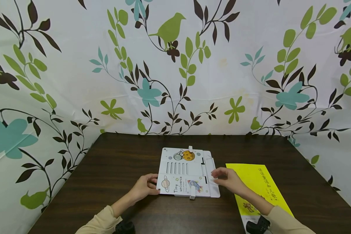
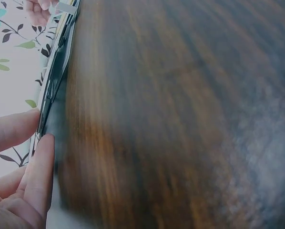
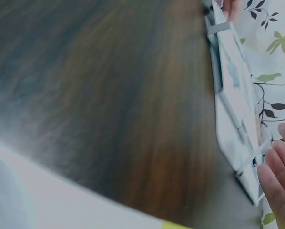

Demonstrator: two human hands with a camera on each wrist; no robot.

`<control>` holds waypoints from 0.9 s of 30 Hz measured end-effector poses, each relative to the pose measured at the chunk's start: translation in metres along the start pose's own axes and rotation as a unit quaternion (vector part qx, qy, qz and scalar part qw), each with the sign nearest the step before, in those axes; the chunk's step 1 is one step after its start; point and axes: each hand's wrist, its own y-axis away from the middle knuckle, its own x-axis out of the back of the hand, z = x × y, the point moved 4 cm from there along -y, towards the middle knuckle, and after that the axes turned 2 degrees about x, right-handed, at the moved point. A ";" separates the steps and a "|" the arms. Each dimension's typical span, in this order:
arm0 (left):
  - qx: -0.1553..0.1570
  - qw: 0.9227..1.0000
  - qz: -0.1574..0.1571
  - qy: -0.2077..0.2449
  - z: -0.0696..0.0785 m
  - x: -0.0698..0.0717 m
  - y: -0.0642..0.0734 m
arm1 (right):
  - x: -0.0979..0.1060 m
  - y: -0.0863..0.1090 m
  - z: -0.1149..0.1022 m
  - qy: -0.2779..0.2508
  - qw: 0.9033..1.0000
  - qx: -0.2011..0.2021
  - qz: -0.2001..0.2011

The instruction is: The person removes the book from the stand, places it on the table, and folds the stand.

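Note:
A white book stand (image 1: 178, 170) printed with "Tiny universe", planets and a rocket lies on the table in the head view. Its left edge is pinched near the front corner by my left hand (image 1: 141, 188); the left wrist view shows thumb and finger on either side of the thin panel (image 2: 54, 71). My right hand (image 1: 231, 182) is at the stand's right side, beside a thin wire bar, with fingers loosely bent. In the right wrist view its fingertips lie close to the white bar (image 3: 251, 157). Small clips (image 1: 192, 192) stick out at the front and back edges.
A yellow book (image 1: 251, 175) lies right of the stand, partly under my right forearm. The dark wooden table (image 1: 120, 159) ends at a patterned cloth (image 1: 216, 84) hanging behind and at both sides.

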 end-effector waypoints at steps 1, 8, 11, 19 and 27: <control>0.000 1.000 0.000 0.001 0.000 0.000 0.000 | -0.001 0.000 0.003 0.000 1.000 -0.002 -0.002; 0.002 1.000 0.003 -0.005 0.000 0.001 0.001 | -0.004 -0.001 0.012 0.007 1.000 0.017 -0.008; 0.004 1.000 0.002 -0.005 -0.001 0.001 0.001 | -0.004 -0.001 0.010 0.004 1.000 0.012 -0.007; 0.005 1.000 0.005 -0.011 -0.003 0.001 0.000 | -0.005 -0.002 0.014 0.003 1.000 -0.017 -0.006; 0.000 1.000 0.005 -0.020 -0.004 0.000 -0.002 | -0.005 -0.003 0.015 0.005 1.000 -0.022 -0.006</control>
